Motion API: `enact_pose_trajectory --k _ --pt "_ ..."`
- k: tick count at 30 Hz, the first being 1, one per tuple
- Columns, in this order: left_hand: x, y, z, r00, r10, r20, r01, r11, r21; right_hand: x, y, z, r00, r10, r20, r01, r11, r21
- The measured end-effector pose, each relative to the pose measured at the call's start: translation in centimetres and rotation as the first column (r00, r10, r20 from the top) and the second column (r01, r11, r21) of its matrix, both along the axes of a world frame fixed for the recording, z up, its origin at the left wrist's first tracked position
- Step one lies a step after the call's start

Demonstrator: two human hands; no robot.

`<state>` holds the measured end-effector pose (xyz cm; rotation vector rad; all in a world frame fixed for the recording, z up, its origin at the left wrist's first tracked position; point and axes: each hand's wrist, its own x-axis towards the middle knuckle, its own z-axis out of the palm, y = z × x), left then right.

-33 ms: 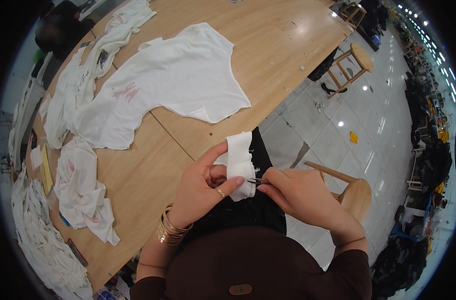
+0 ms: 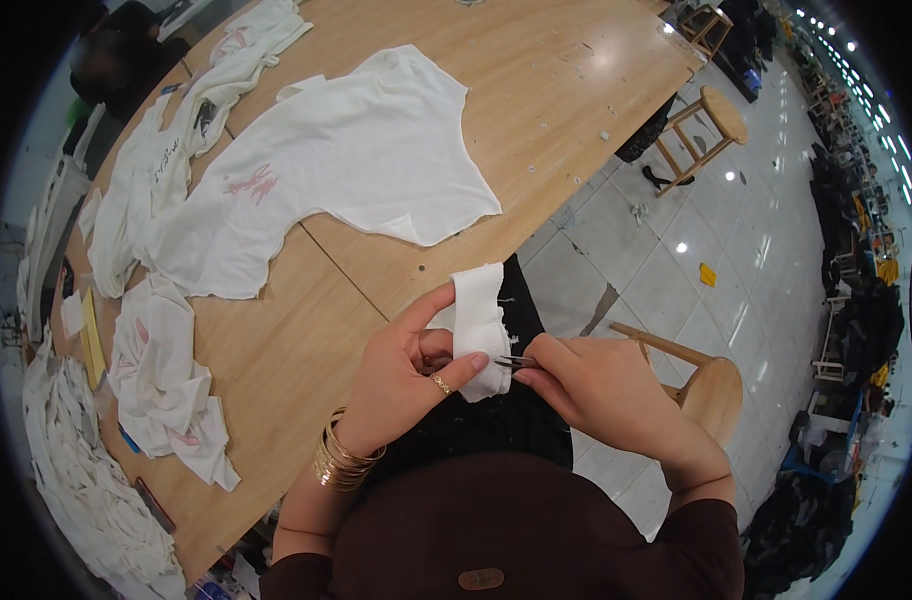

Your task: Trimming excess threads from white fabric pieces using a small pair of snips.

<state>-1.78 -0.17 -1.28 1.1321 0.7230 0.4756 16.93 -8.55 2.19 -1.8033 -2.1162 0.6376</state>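
A white fabric band (image 2: pixel 479 312), perhaps a cuff or collar rib, is looped over the fingers of my left hand (image 2: pixel 401 372), the thumb pressing its lower part. Its right edge is ragged, with loose threads. My right hand (image 2: pixel 601 390) is closed on small dark thread snips (image 2: pixel 516 362); only their two slim tips show, against that edge below the thumb. Most of the tool is hidden in the fingers. The band hangs above my black-clad lap, just off the table's edge.
White garments with pink print, one large shirt (image 2: pixel 376 140) and a crumpled one (image 2: pixel 161 370), lie on the wooden table (image 2: pixel 306 350). A heap of white cloth (image 2: pixel 96 480) is at the left. Wooden stools (image 2: pixel 711 385) stand on the tiled floor to the right. A person (image 2: pixel 121 65) is at the far left.
Both hands, the band and the snips hold the same position. A loose thread at the band's right edge lies slightly differently.
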Motion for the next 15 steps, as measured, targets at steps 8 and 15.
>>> enact_pose_trajectory --k 8,15 --pt "-0.07 0.24 -0.09 0.999 -0.034 0.014 0.035 0.996 -0.078 0.11 0.24 -0.52 0.979 0.155 0.134 -0.174 0.975 0.139" --pt "-0.11 0.26 0.13 0.999 -0.042 -0.003 0.042 0.996 -0.085 0.14 0.2 -0.74 0.966 0.198 0.168 -0.211 0.975 0.064"
